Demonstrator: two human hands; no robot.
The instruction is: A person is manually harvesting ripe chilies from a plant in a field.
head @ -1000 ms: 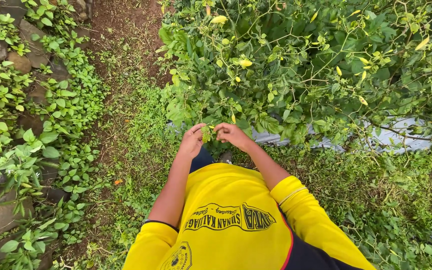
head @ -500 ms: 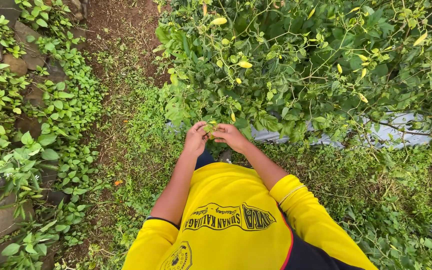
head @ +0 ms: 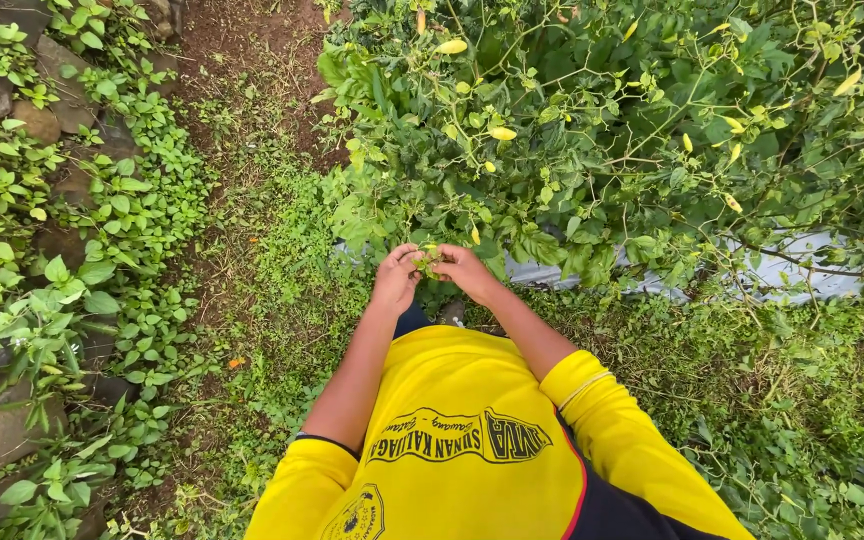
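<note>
I see a broad, leafy green bush with pale yellow pointed pods (head: 632,130) filling the upper right, silver plastic sheeting (head: 782,270) under it. At its lower edge my left hand (head: 395,280) and right hand (head: 467,272) meet, fingers curled around a small green sprig (head: 430,260). Many pods hang unpicked above; whether any are gathered I cannot tell.

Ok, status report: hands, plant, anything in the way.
Left hand and right hand together, pinching a small green sprig. Leafy bush right ahead. Leaves crowd the hands.
</note>
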